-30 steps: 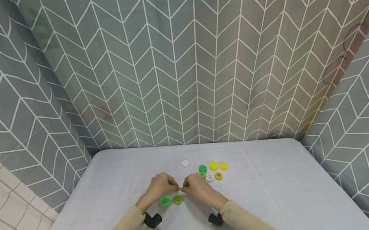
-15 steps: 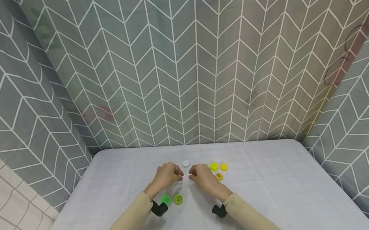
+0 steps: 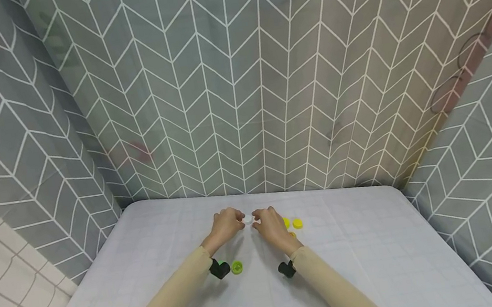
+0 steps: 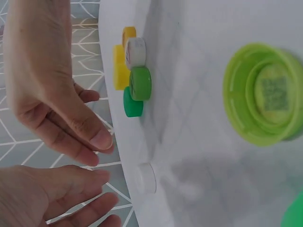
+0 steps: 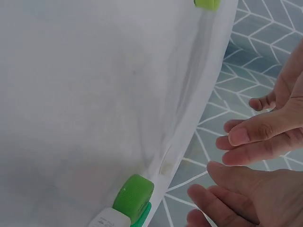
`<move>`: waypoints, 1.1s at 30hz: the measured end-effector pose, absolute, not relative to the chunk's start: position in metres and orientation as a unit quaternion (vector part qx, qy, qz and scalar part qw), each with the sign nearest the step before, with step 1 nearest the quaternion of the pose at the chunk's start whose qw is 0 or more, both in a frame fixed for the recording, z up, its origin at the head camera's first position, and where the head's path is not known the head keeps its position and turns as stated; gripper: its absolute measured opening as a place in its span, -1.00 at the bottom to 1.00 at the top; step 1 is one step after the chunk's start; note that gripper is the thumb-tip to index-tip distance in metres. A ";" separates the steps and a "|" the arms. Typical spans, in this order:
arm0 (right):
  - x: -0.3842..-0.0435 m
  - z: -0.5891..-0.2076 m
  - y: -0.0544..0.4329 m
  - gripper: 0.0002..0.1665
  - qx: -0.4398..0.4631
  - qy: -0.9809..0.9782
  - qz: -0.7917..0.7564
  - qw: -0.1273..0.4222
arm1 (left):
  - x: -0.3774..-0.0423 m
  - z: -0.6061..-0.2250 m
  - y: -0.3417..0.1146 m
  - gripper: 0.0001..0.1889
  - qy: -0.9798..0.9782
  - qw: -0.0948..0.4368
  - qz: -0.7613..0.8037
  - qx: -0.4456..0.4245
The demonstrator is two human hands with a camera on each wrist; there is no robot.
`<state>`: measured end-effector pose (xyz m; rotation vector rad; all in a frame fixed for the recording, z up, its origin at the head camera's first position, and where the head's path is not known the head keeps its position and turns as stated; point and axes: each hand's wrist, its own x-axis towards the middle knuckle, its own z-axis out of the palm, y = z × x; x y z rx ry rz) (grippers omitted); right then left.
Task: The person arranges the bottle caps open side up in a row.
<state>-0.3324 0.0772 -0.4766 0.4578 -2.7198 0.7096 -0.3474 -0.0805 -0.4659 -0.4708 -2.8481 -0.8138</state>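
A small white cap (image 3: 248, 220) lies flat toward the far part of the table, and my two hands hover on either side of it. My left hand (image 3: 225, 225) is to its left, fingers relaxed and slightly bent. To its right is my right hand (image 3: 271, 226), thumb and fingers apart in a similar pose. In the left wrist view the white cap (image 4: 146, 178) sits apart from both hands' fingertips, and nothing is held. The right wrist view shows the left hand (image 5: 272, 127) above the right hand (image 5: 255, 194), with a gap between them and the caps.
Beside the right hand lie a yellow cap (image 3: 297, 224), a green cap (image 4: 140, 83), a darker green cap (image 4: 133, 102) and a printed white cap (image 4: 136, 53). Nearer me is an upturned lime cap (image 3: 237, 267), with a bright green cap (image 4: 294, 213) partly hidden by the left wrist.
Both hands have moved away from me, from above the upturned green caps to the lone white cap. Fingertips that were close together are now apart. The caps stay where they were.
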 end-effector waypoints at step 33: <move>-0.362 -0.497 0.061 -0.82 0.130 -0.975 0.142 0.113 | -0.373 -0.500 -0.057 -0.76 -0.972 0.067 -0.191 -0.120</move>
